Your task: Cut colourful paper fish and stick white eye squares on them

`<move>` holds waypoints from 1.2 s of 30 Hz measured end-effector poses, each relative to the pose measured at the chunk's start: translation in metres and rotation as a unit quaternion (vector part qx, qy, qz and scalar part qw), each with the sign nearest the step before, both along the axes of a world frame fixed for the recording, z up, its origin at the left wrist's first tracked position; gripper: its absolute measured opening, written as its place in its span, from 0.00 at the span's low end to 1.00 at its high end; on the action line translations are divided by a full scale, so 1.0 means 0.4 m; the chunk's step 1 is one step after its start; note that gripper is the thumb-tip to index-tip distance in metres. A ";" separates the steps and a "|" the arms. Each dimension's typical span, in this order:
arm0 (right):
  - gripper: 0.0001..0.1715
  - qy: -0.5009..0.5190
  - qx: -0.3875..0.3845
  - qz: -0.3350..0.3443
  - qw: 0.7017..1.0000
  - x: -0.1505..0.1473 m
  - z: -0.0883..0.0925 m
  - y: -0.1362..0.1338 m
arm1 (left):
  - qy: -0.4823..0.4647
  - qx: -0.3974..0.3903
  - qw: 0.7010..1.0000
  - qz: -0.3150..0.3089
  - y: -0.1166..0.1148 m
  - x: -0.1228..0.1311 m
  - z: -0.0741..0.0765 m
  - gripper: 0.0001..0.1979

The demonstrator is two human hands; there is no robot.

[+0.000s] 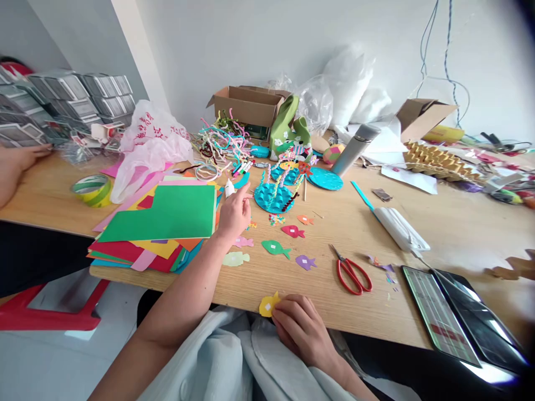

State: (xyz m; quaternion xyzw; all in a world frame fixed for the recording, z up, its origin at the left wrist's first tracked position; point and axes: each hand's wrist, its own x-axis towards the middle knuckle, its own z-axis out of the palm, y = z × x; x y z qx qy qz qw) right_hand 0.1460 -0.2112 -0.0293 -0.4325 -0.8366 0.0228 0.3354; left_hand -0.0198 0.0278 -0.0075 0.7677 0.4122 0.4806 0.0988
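My left hand (234,214) reaches over the table beside the coloured paper stack, its index finger stretched out and nothing visibly held. Just beyond its fingers stands a small white glue bottle (229,188); whether they touch is unclear. At the table's front edge my right hand (301,328) pinches a yellow paper fish (267,306) with a small white square on it. Between the hands lie paper fish: a green one (276,248), a red one (293,231), a purple one (305,262), an orange one (305,219), a pink one (243,241) and a pale green one (235,258).
Red-handled scissors (353,275) lie right of the fish. Behind them is a blue disc (273,197) with twisted pipe cleaners. The paper stack (175,214) and tape roll (92,191) sit left; a power bank (401,229) and phone (441,314) right. Another person's hand (29,159) rests far left.
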 end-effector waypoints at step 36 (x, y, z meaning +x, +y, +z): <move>0.07 -0.063 -0.243 -0.344 0.905 0.395 0.033 0.559 | -0.280 -0.517 0.795 -0.151 -0.067 0.065 0.066 0.11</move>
